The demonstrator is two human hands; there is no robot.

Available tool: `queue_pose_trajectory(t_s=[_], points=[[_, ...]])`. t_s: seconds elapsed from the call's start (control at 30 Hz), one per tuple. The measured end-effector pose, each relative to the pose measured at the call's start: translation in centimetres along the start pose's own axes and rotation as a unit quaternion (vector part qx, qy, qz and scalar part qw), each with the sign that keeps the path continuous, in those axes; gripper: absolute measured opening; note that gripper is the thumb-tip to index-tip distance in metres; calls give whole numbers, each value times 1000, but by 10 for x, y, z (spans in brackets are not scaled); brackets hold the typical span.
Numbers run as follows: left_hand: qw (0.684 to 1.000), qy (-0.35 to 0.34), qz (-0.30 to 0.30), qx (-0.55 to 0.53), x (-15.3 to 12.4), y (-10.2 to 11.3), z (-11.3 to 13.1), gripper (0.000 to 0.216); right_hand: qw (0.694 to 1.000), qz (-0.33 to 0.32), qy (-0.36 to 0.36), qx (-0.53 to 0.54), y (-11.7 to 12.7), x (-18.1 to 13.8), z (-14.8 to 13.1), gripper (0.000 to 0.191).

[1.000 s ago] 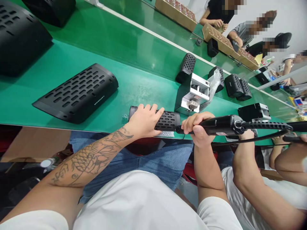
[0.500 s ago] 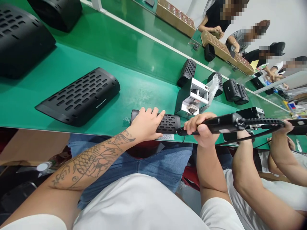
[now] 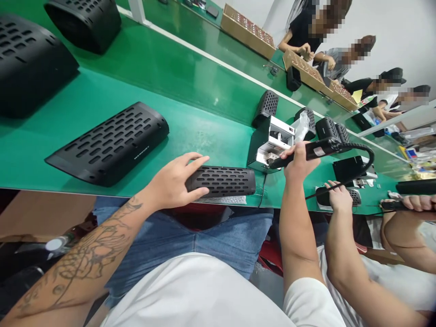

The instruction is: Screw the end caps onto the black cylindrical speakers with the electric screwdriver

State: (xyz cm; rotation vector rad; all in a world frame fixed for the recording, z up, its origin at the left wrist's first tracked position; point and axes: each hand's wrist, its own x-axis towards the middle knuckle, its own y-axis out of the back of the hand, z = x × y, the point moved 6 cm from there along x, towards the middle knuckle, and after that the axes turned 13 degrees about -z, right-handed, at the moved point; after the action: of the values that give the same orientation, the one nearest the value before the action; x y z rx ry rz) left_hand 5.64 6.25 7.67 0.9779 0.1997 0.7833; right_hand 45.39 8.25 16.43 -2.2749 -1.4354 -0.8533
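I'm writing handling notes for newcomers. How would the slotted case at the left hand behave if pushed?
The slotted case is probably stiff: its slot rows look even. It seems unlikely to roll, since it lies flat, slotted face up. It might drag the bubble wrap showing along its near edge.

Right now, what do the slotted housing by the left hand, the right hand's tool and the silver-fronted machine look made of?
Slotted housing: likely molded plastic, matte black; even, dull surface, though coated metal is possible.
Tool: probably black plastic body, slightly glossy, judging by soft highlights.
Machine: likely sheet metal; flat panels, crisp edges, silvery front, black side. Painted or bare, I can't tell.
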Motion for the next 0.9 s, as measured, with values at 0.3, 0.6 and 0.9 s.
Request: queue_pose_trajectory(t_s=[0.3,0.6,0.9], points=[[991,18,48,-124,-42,-45,-47,128,994,54,25,92,11,-10,-64,33],[984,-2,92,-149,-44,-54,-48,124,976,78,-54,197,-3,-43,-81,49],[875,33,440,-201,-65,-40,-53,8,993,104,57,25,8,-47,-98,21]])
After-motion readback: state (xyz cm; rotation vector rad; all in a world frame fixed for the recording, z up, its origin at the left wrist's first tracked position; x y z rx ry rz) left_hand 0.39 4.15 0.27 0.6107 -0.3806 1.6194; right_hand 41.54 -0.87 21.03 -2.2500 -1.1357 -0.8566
